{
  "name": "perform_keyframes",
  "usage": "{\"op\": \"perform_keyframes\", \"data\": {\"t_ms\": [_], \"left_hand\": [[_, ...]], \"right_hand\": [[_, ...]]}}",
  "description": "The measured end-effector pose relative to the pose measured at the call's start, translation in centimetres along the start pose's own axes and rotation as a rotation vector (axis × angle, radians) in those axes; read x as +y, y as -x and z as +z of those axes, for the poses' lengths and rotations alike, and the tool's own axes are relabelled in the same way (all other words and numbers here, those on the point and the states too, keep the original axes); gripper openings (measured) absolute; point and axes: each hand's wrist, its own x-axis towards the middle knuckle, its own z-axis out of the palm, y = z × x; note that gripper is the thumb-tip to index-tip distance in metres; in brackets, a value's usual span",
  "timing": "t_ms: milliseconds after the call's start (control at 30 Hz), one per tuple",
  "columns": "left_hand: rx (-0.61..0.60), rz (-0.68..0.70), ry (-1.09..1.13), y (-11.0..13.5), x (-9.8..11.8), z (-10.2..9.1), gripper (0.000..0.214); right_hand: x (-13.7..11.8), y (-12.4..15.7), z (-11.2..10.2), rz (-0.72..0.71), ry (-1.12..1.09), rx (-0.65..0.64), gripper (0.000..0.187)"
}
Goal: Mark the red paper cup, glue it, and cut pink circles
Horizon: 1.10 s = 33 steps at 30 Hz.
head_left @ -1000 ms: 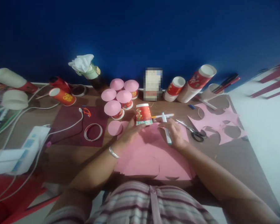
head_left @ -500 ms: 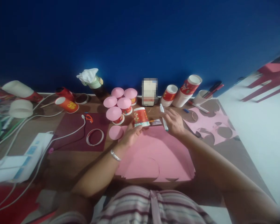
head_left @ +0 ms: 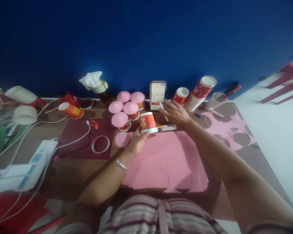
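My left hand [head_left: 138,142] is closed around the lower edge of a red paper cup [head_left: 148,123] with a flower print and a teal band. The cup is upside down, its narrower end up. Above and to the right, my right hand [head_left: 174,111] grips a slim white tube [head_left: 161,105] like a glue pen, its tip pointing up and left; the fingers hide most of it. Pink paper cones [head_left: 120,119] cap several small red cups just left of my left hand. A flat pink paper disc [head_left: 122,139] lies beside that wrist, and pink sheets [head_left: 158,159] are stacked beneath my forearms.
A phone [head_left: 157,95] leans at the wall. Stacked cups [head_left: 201,89] and a pen cup [head_left: 214,101] stand at the right, near cut pink scraps [head_left: 230,130]. At left lie a power strip [head_left: 39,162], cables, a tape ring [head_left: 100,144] and an orange cup [head_left: 70,110].
My right hand has moved up and left with the white tube, toward the phone and away from the pink sheets. My left hand still holds the cup in nearly the same place.
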Motion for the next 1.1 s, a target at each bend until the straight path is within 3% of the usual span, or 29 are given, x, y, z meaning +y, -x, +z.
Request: {"op": "perform_keyframes", "data": {"t_ms": [233, 367, 600, 833, 1000, 1100], "left_hand": [[-0.001, -0.026, -0.016, 0.1, 0.2, 0.1, 0.057], [-0.002, -0.026, -0.013, 0.0, 0.3, 0.2, 0.060], [-0.003, -0.048, -0.001, 0.3, 0.3, 0.3, 0.058], [0.022, -0.042, 0.001, 0.1, 0.2, 0.5, 0.046], [0.024, -0.044, -0.022, 0.2, 0.3, 0.5, 0.058], [0.034, -0.050, -0.042, 0.2, 0.3, 0.4, 0.057]], "right_hand": [[0.7, -0.7, 0.5, 0.053, 0.001, 0.077, 0.031], [0.6, -0.5, -0.3, 0.134, -0.073, 0.119, 0.035], [-3.1, 1.3, -3.1, 0.279, -0.298, 0.197, 0.035], [-4.5, 1.8, -3.6, 0.305, -0.387, 0.200, 0.029], [-5.7, 1.8, -4.4, 0.334, -0.567, 0.347, 0.031], [-6.6, 2.0, -4.7, 0.406, -0.631, 0.333, 0.028]]}}
